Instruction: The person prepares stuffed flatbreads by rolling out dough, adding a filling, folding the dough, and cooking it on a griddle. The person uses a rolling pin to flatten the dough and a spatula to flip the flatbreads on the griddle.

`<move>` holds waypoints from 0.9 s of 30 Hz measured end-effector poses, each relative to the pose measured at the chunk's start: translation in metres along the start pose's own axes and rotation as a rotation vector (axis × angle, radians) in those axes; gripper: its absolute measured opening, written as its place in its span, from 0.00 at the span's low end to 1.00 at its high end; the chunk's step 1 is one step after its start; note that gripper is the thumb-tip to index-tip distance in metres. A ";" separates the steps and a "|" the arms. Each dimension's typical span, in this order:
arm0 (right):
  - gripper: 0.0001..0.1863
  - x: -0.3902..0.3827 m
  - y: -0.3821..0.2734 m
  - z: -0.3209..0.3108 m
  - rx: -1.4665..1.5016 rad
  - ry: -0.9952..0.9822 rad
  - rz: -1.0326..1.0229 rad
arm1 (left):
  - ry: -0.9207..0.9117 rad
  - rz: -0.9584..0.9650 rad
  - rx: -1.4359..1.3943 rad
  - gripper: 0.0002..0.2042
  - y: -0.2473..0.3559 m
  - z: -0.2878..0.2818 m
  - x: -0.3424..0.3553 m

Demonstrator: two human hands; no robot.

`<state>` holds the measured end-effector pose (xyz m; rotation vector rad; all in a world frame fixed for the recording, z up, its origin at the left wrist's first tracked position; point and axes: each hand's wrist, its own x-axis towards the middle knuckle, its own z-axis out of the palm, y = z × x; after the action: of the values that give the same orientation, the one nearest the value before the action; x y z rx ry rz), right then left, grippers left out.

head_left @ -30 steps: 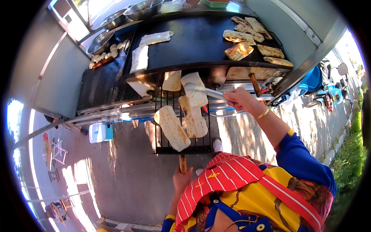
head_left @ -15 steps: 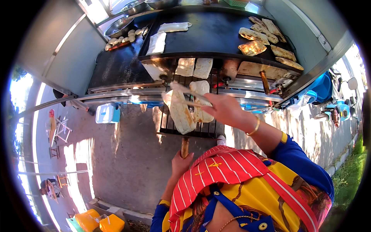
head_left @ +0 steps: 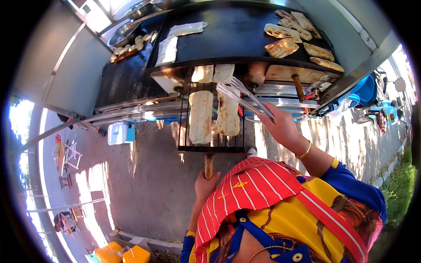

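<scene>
My left hand [head_left: 206, 186] is closed round the wooden handle [head_left: 209, 166] of a black wire rack [head_left: 184, 142], pulled out from beneath the griddle. Two long flatbreads lie side by side on the rack: a pale left flatbread [head_left: 201, 118] and a browner right flatbread [head_left: 228, 118]. Farther in, two more flatbreads [head_left: 203, 74] lie partly under the griddle's edge. My right hand [head_left: 280, 127] grips metal tongs [head_left: 245, 100], their jaws parted over the far end of the browner flatbread. Nothing shows between the jaws.
On the black griddle [head_left: 237, 37] two pale flatbreads [head_left: 167, 50] lie at left and several browned ones [head_left: 281, 48] at right. Dough balls [head_left: 131, 47] sit by a steel bowl [head_left: 125, 33]. A second wooden handle [head_left: 298, 87] juts out at right.
The tongs have let go of the left flatbread, which was raised and tilted and now lies straight on the rack. My right hand has moved right with the tongs.
</scene>
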<state>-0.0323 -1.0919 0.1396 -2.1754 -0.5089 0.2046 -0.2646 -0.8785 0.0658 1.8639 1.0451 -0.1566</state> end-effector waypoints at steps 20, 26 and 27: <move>0.20 -0.024 0.092 -0.100 0.432 0.286 0.228 | -0.153 -0.070 -0.955 0.17 0.160 0.055 0.193; 0.19 0.000 0.097 -0.099 0.701 0.116 0.381 | -0.185 -0.005 -0.920 0.14 0.172 0.059 0.226; 0.18 0.004 0.094 -0.101 0.764 0.066 0.455 | -0.197 0.012 -0.914 0.14 0.169 0.055 0.219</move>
<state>0.0301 -1.2141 0.1270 -1.5025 0.1156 0.4831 0.0108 -0.8219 0.0395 1.0000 0.7718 0.1316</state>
